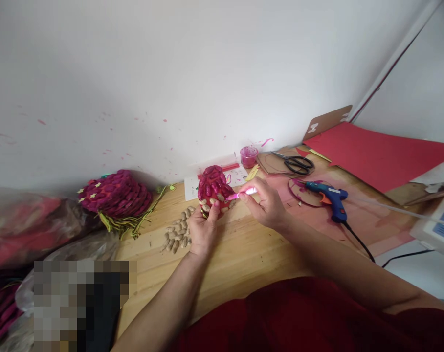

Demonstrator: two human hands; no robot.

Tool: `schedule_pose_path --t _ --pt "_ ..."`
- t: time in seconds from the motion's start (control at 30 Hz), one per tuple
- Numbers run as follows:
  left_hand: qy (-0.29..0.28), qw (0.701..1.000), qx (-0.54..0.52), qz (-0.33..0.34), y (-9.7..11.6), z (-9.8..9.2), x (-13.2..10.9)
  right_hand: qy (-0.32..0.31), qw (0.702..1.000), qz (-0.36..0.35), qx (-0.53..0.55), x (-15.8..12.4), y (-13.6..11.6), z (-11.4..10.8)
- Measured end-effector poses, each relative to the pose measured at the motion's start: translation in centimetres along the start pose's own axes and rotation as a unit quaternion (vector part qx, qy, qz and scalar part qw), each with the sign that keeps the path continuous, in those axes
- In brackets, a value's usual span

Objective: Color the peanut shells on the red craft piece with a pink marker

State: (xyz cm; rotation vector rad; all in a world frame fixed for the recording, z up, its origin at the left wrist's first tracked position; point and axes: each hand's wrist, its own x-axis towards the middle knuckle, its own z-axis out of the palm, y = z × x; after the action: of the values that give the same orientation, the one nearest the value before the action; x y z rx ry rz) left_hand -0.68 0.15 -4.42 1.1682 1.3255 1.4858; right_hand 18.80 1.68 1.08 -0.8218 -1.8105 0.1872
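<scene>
My left hand (204,227) grips the lower edge of a red cone-like craft piece (211,185) covered in magenta-painted peanuts, with a few bare tan peanuts along its lower part. In my right hand (265,203) is a thin white-handled brush (250,191), its pink tip touching or very near the piece's lower right side. Loose unpainted peanuts (176,235) lie on the wooden table (240,266) left of my left hand. Behind the piece sits a clear cup (249,156) with pink paint inside, beside a white sheet (191,188).
Stacked magenta peanut pieces (115,193) with yellow-green strings and plastic bags (60,220) fill the left. On the right are black scissors (299,164) on cardboard, a blue glue gun (330,195) with its cord, red sheets (383,151) and a power strip (442,227). A wall rises behind.
</scene>
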Motion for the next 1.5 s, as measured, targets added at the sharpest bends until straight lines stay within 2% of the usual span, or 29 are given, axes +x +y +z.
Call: schedule_pose_path --t 0.27,0.4,0.53,0.73,0.93,1.1,1.5 --pt "-0.002 1.0 0.003 -0.005 0.1 0.0 -0.1 -0.039 0.997 -0.059 -0.025 -0.7 -0.3 0.8" --pt "-0.005 1.0 0.013 -0.003 0.2 -0.1 0.0 -0.042 0.997 -0.068 -0.024 -0.8 -0.4 0.9" --pt "0.005 1.0 0.022 -0.001 0.2 -0.1 0.2 -0.073 0.993 -0.074 -0.05 -0.9 -0.4 0.9" --pt "0.024 0.999 0.036 -0.001 -0.1 -0.1 0.3 -0.058 0.995 -0.066 -0.038 -0.9 -0.4 0.9" --pt "0.026 0.999 0.034 0.003 -0.1 -0.2 0.4 -0.076 0.994 -0.069 -0.041 -1.0 -0.3 1.0" --pt "0.015 0.999 0.049 0.01 0.1 -0.1 0.4 -0.044 0.997 -0.063 -0.017 -0.8 -0.2 1.0" --pt "0.029 0.998 0.06 0.009 0.7 0.1 0.2 -0.068 0.997 -0.028 -0.018 -0.9 -0.1 0.9"
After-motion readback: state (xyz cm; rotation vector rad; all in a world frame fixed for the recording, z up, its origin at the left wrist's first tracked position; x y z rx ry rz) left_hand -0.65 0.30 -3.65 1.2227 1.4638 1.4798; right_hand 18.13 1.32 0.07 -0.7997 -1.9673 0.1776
